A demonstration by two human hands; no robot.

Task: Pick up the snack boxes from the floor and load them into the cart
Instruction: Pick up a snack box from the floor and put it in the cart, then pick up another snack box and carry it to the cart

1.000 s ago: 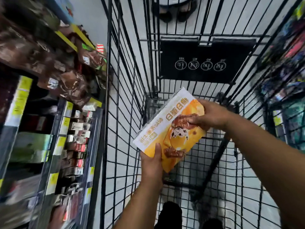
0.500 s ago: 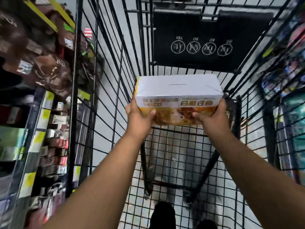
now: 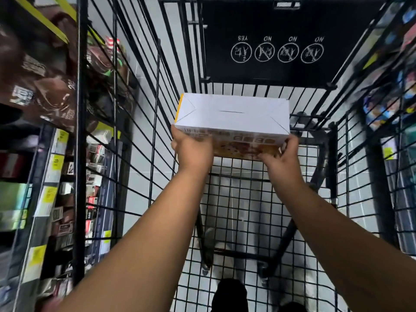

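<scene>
A snack box [image 3: 231, 114] with a white top face and an orange printed front hangs inside the black wire cart [image 3: 144, 122], near its far end. My left hand [image 3: 192, 149] grips the box's near left corner. Gripping the near right corner is my right hand [image 3: 282, 154]. The box is level, held above the cart's mesh floor [image 3: 243, 203]. Whether it touches the mesh is hidden by the box itself.
A black child-seat panel [image 3: 272, 48] with white pictograms closes the cart's far end. Store shelves [image 3: 51, 176] with packaged goods and yellow price tags run along the left. More goods [image 3: 391, 91] sit beyond the cart's right wall. Grey floor tiles show through the mesh.
The box turned from a tilted, face-up pose to level with its white side up, and both hands carried it farther forward and deeper into the cart.
</scene>
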